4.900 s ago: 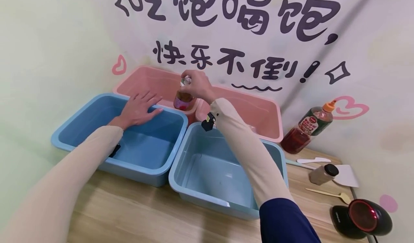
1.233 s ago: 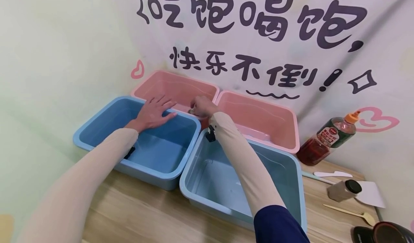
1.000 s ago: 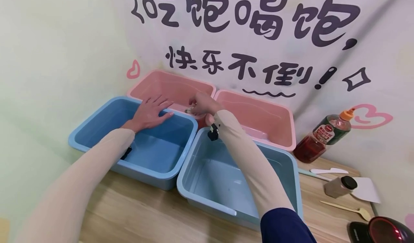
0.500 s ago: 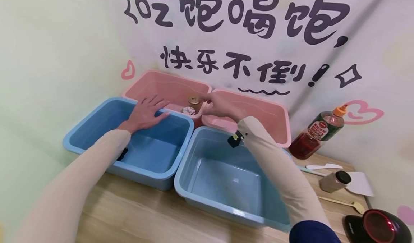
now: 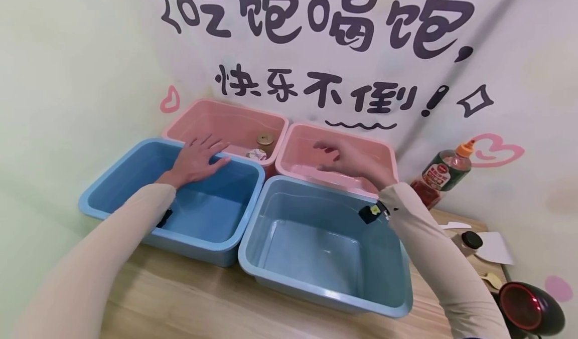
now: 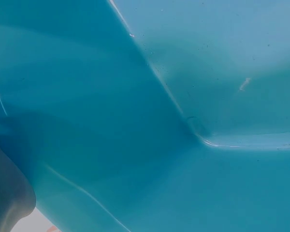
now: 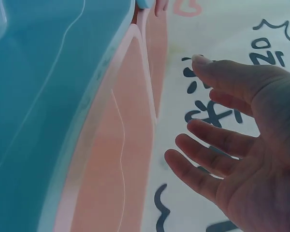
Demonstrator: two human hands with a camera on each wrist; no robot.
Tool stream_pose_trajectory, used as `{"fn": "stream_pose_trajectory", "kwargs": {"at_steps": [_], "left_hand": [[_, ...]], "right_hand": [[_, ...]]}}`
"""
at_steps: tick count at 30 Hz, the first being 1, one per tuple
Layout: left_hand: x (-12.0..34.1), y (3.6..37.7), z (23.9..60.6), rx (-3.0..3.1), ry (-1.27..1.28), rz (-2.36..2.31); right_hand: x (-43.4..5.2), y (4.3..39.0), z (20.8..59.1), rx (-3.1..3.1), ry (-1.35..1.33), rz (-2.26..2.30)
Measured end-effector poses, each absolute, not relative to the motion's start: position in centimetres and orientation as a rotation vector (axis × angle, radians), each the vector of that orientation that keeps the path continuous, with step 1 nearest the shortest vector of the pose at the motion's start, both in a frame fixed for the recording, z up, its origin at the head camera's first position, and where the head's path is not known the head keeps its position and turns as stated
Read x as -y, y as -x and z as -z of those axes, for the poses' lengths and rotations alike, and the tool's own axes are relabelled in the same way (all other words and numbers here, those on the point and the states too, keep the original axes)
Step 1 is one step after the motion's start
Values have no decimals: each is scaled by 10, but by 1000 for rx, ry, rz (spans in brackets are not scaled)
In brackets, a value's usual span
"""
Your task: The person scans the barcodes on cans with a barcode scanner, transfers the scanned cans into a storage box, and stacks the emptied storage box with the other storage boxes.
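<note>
My left hand [image 5: 195, 161] rests with spread fingers on the far rim of the left blue bin [image 5: 246, 228]; part of it shows at the left wrist view's lower left edge. Over the right pink bin [image 5: 289, 148] is my right hand [image 5: 345, 158], holding nothing, its fingers relaxed and apart in the right wrist view. In the near right corner of the left pink bin [image 5: 212, 109] stand a jar with a white patterned lid [image 5: 256, 154] and a container with a gold lid [image 5: 265, 139]. Their lower parts are hidden.
The right blue bin [image 5: 311, 251] stands in front of the pink ones. At right are a sauce bottle [image 5: 444, 171], a black-capped jar [image 5: 470, 240], a white spatula [image 5: 496, 248], a yellowish spoon [image 5: 493, 280] and a black device with a red front [image 5: 521, 306]. A printed cloth hangs behind.
My right hand lowered the jar with the patterned lid into the left pink bin, let go of it and moved right over the right pink bin. My left hand stayed on the rim.
</note>
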State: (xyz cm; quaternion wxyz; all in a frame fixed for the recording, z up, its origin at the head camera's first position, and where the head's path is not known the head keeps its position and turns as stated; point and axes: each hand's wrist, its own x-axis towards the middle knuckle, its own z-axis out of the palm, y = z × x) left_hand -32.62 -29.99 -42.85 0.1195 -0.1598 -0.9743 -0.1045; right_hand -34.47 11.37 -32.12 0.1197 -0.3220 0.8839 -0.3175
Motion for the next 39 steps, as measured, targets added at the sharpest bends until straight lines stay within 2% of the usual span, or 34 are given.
{"fn": "stream_pose_trajectory", "kwargs": {"at_steps": [17, 29, 39], "left_hand": [[301, 328, 429, 2825, 485, 292], [298, 321, 422, 2869, 496, 282], [295, 321, 421, 2864, 497, 280]], "right_hand": [[-186, 304, 336, -2653, 1029, 938], [-231, 268, 361, -2768, 873, 1004], [-263, 238, 383, -2960, 581, 1123]]}}
